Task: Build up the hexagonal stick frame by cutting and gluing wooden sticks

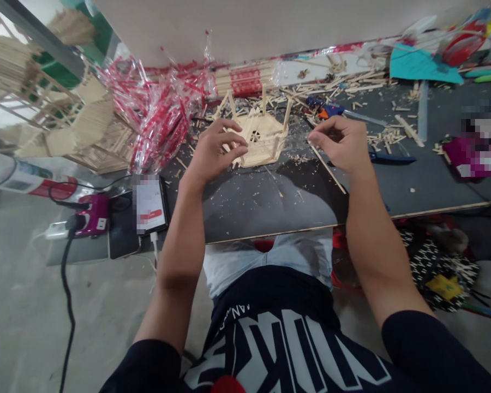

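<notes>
A small house model built of thin wooden sticks stands on the dark work board. My left hand curls round the model's left side, fingers bent and touching its sticks. My right hand is to the right of the model, its thumb and fingers pinched on a long thin wooden stick that slants down to the right onto the board.
Loose stick offcuts litter the board's far side, beside a glue gun and a dark cutter. Red-and-clear plastic packets and finished stick models lie left. A phone and a power strip rest on the floor.
</notes>
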